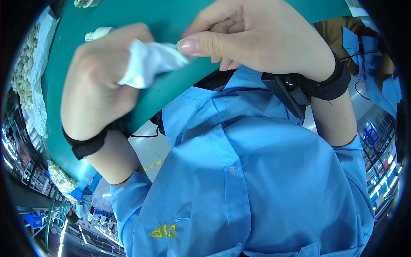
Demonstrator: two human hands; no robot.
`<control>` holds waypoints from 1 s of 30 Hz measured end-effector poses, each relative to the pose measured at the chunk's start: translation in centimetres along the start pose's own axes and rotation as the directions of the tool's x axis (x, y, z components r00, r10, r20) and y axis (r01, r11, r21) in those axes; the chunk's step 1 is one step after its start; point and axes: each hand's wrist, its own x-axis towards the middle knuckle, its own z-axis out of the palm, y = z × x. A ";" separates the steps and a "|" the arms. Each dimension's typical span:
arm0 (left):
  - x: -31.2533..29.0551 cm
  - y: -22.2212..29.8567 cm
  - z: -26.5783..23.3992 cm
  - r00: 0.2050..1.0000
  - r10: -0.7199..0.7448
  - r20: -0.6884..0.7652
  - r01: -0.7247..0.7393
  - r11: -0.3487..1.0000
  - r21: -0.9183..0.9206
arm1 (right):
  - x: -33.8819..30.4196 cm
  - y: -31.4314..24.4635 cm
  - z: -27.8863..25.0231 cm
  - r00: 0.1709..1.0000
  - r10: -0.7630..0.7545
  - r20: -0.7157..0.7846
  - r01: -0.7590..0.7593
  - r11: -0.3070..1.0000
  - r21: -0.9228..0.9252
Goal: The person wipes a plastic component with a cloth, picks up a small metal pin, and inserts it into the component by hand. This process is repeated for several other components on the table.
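Note:
A crumpled white cloth point(153, 61) is stretched between my two hands above the green table. My left hand point(100, 75) is curled round one end of it, slightly smeared by motion, with most of its fingers hidden. Thumb and forefinger of my right hand point(261, 38) pinch the cloth's narrow other end, while the remaining fingers curl inward. Whether anything sits inside the cloth cannot be seen. Just beyond my left hand lies a small white plastic part point(99, 34), partly covered by the hand.
Another white plastic part point(87, 2) lies at the far edge of view on the green tabletop point(165, 15). Along the left side, a clear bag point(39, 73) holds many small cream parts. A second bag point(61, 176) sits lower left. Another person point(372, 64) in blue is at the right.

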 end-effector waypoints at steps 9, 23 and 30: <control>-4.1 -3.5 -4.2 0.830 -0.517 -0.212 0.505 0.856 -0.110 | -0.3 -0.5 -0.1 0.997 0.059 0.045 -0.062 0.994 0.086; -2.2 -3.7 -2.3 0.806 -0.520 -0.283 0.555 0.830 0.056 | -0.1 1.6 0.6 1.000 -0.011 -0.004 0.011 0.997 0.077; -2.1 -6.7 -2.1 0.609 -0.690 -0.391 0.772 0.628 0.095 | -0.3 1.4 1.0 0.999 0.050 -0.012 -0.049 0.994 0.098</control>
